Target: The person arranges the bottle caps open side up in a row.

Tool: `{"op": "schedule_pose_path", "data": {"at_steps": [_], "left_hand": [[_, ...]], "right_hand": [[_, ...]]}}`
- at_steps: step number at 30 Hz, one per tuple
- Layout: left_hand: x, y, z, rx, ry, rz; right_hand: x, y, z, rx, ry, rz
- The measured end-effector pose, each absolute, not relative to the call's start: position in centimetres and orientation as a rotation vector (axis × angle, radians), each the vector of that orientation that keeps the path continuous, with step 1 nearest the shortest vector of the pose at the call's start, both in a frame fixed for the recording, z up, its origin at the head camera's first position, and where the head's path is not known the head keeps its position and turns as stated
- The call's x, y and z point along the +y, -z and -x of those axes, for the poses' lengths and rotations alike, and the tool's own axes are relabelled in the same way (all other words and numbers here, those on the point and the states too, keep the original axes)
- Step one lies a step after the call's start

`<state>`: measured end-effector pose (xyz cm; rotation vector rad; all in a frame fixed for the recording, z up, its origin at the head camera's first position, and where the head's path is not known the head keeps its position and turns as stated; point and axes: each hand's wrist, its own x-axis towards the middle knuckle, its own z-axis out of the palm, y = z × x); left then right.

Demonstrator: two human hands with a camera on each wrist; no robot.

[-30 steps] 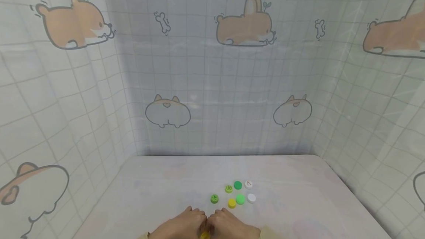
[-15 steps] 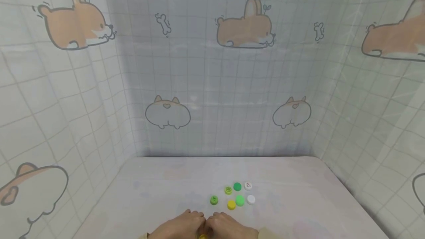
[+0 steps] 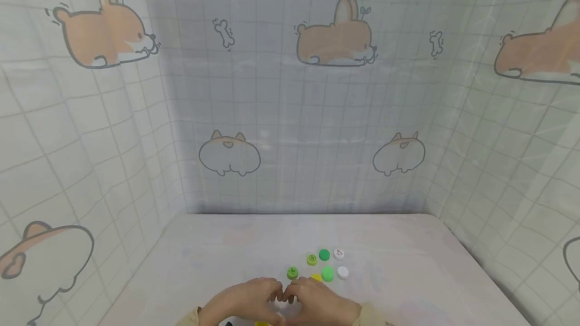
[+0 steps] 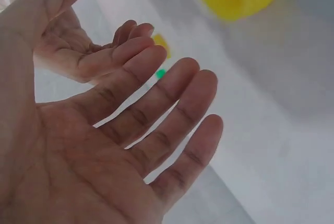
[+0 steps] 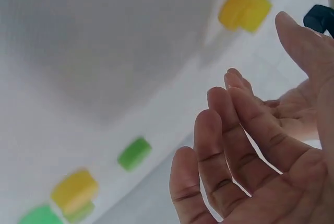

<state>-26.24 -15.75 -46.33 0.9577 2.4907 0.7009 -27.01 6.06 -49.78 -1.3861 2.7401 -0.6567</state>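
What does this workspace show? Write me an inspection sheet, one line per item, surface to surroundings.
Surface: pale table, faintly blotched.
Job's things: four green discs, two white discs, a partly hidden yellow disc; another yellow piece cropped by the head view's bottom edge.
Clutter: dark object at that edge, unidentified.
Hands: left hand and right hand close together, fingers loosely extended, holding nothing.
Cables: nothing seen.
Surroundings: gridded, cartoon-printed curtain at back and sides.

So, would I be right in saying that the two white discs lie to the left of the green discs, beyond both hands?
Not quite: the head view shows the two white discs to the right of the green discs, not the left. They do lie beyond the left hand and the right hand.
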Motion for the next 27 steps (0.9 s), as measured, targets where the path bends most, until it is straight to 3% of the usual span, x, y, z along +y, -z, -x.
{"op": "schedule_pose_path", "data": {"at_steps": [7,15,27], "left_hand": [[-15.1,44.9,27.8,2.617,-0.722,-1.06],[-14.4,44.0,30.4,2.698,-0.83,-1.006],[-14.2,45.3,33.8,2.731,-0.932,-0.909]], "right_hand": [[7.3,47.9,28.3,2.848,0.677,1.474],[9.2,46.3,30.4,2.954,0.683,1.263],[11.0,46.8,33.7,3.059,0.679,1.1]]}}
